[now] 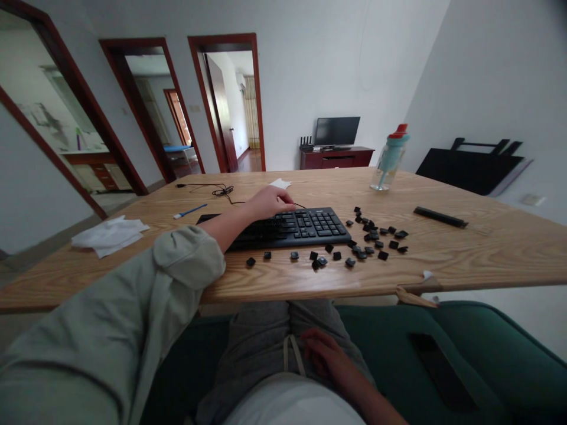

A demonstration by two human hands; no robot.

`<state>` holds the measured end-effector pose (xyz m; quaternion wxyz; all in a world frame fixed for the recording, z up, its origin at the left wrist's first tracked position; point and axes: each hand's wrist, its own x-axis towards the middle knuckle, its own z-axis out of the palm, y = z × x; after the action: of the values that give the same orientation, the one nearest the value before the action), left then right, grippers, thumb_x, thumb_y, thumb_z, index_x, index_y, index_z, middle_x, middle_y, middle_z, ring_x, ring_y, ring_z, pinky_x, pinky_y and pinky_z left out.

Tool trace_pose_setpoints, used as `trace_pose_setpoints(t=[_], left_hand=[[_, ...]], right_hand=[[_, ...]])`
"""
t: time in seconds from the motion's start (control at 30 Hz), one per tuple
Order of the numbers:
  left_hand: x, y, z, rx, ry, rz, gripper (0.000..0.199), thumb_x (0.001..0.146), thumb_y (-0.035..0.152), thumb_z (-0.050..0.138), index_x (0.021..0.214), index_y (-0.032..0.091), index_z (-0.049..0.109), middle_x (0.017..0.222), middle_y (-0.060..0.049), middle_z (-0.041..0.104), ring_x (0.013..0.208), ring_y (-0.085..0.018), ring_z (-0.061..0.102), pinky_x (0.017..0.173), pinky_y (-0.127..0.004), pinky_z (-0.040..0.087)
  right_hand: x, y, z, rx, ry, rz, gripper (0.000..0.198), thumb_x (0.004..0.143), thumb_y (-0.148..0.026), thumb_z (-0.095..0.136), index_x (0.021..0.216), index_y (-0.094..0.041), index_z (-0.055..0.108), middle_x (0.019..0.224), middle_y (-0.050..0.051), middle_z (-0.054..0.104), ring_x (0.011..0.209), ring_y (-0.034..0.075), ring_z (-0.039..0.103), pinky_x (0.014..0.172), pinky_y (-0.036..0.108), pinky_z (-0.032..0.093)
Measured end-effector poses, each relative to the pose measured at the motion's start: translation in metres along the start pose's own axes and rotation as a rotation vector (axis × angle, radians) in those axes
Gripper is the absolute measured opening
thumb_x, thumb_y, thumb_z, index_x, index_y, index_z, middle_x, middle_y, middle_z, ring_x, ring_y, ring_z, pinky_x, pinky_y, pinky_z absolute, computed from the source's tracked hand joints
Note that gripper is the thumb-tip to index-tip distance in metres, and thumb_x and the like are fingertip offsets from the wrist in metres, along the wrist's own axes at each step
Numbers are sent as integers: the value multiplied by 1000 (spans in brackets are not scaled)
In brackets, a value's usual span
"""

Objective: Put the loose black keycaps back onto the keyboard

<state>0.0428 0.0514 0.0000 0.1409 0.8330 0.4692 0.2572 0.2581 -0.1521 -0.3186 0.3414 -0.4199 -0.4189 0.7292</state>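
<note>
A black keyboard (pixel 325 224) lies on the wooden table, and many keys are gone from its middle and left part. My left hand (pixel 271 202) is over its upper edge, fingers bent and pressed together; whatever they pinch is too small to see. The left forearm covers part of the keyboard. In my lap, on the grey trousers, rests my right hand (pixel 325 356), fingers loosely stretched and holding nothing visible. Several loose black keycaps (pixel 372 235) are scattered right of the keyboard, and others (pixel 295 255) lie along its front edge.
Left of the keyboard are a blue-handled brush (pixel 190 211), white tissues (pixel 108 234) and a coiled cable (pixel 222 190). To the right stand a water bottle (pixel 390 158) and a long black strip (pixel 440 216). A dark flat object (pixel 443 370) lies on the green seat (pixel 381 336).
</note>
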Motion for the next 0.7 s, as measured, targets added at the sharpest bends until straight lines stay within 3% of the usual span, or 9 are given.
trace_pose_setpoints(t=[0.17, 0.53, 0.7], left_hand=[[29, -13, 27, 213, -179, 47, 25, 85, 34, 68, 97, 15, 80, 89, -7, 75, 73, -15, 61, 69, -27, 42], [23, -7, 33, 493, -189, 185, 23, 88, 26, 58, 100, 20, 78, 99, -7, 75, 92, -18, 66, 87, -26, 45], [24, -10, 30, 495, -208, 235, 24, 88, 25, 56, 98, 22, 77, 95, -6, 75, 87, -17, 66, 84, -24, 46]], right_hand=[[0, 4, -4, 14, 17, 10, 35, 77, -49, 68, 100, -23, 64, 72, -2, 60, 49, 7, 39, 46, 23, 23], [0, 0, -2, 43, 12, -1, 34, 74, -45, 69, 98, -21, 65, 72, -1, 61, 48, 7, 39, 46, 23, 21], [1, -1, -2, 51, 8, -1, 30, 75, -43, 68, 95, -21, 65, 72, -3, 61, 49, 6, 40, 46, 22, 20]])
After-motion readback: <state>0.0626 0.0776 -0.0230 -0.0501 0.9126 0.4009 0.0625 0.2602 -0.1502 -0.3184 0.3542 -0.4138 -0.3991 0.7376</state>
